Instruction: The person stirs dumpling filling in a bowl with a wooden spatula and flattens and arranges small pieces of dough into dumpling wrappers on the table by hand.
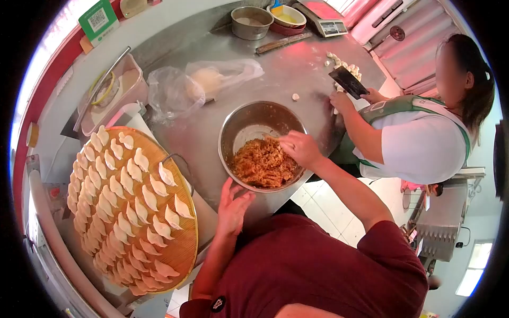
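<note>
A steel mixing bowl [229, 124] stands on the metal table, holding an orange-brown minced filling [262, 164]. My right hand [301, 150] is over the bowl's right side, its fingers closed around a thin, light wooden utensil [270, 138]. Most of that utensil is hidden, so I cannot tell its exact kind. At the near rim is my left hand [233, 205], with fingertips against the outside of the bowl and its thumb spread apart. To the left, many raw dumplings [140, 159] lie in rows on a round woven tray [183, 238].
Across the table, a co-worker [419, 132] holds a cleaver [348, 82] beside small dough pieces [339, 61]. Behind the bowl lies a plastic bag with dough [207, 80]. A plastic bin [135, 87], metal pot [252, 24] and scale [326, 21] line the far side.
</note>
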`<state>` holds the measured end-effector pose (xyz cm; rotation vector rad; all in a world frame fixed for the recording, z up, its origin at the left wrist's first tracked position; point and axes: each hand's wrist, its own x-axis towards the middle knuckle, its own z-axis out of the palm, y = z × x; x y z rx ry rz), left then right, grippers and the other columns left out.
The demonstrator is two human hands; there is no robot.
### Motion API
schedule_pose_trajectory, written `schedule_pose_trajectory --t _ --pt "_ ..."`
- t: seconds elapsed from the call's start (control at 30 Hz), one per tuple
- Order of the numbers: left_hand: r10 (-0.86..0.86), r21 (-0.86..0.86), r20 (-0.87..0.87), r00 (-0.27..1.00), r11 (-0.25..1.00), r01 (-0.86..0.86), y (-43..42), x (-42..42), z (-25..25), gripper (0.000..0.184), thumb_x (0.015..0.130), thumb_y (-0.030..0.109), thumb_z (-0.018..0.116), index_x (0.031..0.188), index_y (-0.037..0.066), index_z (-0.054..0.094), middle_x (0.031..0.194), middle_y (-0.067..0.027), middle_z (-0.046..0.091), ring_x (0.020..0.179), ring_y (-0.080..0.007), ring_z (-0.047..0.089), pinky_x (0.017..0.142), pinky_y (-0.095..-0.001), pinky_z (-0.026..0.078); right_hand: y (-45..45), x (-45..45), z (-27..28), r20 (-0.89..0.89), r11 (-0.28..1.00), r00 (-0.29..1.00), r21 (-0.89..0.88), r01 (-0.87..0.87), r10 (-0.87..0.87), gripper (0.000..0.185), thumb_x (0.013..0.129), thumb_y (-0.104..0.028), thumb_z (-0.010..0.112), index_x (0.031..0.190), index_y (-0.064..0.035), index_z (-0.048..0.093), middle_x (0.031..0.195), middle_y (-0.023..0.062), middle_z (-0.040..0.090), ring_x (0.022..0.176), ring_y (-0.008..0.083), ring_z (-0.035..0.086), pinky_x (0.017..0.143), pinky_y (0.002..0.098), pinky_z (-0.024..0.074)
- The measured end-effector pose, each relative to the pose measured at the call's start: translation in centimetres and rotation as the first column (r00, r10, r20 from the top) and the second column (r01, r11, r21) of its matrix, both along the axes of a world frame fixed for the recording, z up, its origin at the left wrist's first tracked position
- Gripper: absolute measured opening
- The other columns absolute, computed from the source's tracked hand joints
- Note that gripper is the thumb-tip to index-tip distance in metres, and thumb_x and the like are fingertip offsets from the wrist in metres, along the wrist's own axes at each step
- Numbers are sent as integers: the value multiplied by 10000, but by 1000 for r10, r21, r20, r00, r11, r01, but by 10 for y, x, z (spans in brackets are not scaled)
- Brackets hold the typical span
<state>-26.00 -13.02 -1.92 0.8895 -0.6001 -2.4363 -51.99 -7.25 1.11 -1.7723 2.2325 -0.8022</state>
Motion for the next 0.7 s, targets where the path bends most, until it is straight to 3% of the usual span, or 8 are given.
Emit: schedule_pose_trajectory --t 0.13,0.17,0.2,0.3,0.4,0.43,0.57,0.7 --pt "-9 -29 6 1000 1000 9 -1 -2 -2 578 835 -41 489 1367 61 288 1189 -165 459 1059 -297 523 934 -425 447 -16 14 -35 -250 913 886 -23 -407 389 149 832 -166 555 921 -58 607 758 104 526 694 291 558 605 393 459" --pt "-5 -23 -6 1000 1000 5 0 -1 -1 581 835 -40 490 1369 62 285 1188 -164 463 1059 -296 525 931 -424 450 -8 35 -32 -18 968 969 56 -245 247 148 848 -178 545 929 -69 603 757 96 526 709 275 557 610 387 461" --pt "-9 -18 -17 1000 1000 8 -1 2 0 585 835 -38 490 1372 62 283 1187 -163 466 1059 -295 526 928 -423 452 0 47 -25 -10 958 960 57 -280 281 146 849 -178 547 929 -69 600 757 94 527 711 272 558 606 385 462" --pt "-66 39 -63 996 997 68 -3 4 -5 645 821 -46 514 1393 82 244 1182 -123 422 1076 -264 495 945 -420 427 17 45 -3 -33 931 934 104 -350 355 152 837 -153 568 958 -66 599 753 88 530 716 258 558 578 367 466" --pt "-36 -16 8 999 999 36 0 0 -6 571 832 -39 491 1366 64 315 1150 -147 502 1053 -274 536 925 -410 456 7 20 -13 -287 956 918 -18 -293 275 170 830 -156 578 984 -86 596 758 89 534 724 264 560 577 381 467" --pt "-35 -12 -1 999 999 35 1 0 -6 567 833 -42 488 1364 64 320 1151 -146 503 1054 -272 536 924 -409 456 0 17 -16 -129 981 975 -53 -188 180 165 833 -180 574 978 -103 577 766 81 526 728 260 555 570 388 467" --pt "-29 -2 -62 998 1000 29 -1 1 -5 563 836 -50 478 1365 67 326 1156 -144 505 1057 -265 536 921 -405 457 3 44 -35 -10 912 913 47 -408 408 162 840 -199 564 975 -111 550 767 70 497 730 258 551 577 382 466" --pt "-36 28 -52 998 999 38 -2 0 0 570 835 -54 475 1369 72 321 1161 -140 506 1062 -266 535 922 -405 456 24 33 2 -111 942 936 24 -333 334 108 835 -174 539 888 -80 545 726 78 501 701 255 550 570 386 462"
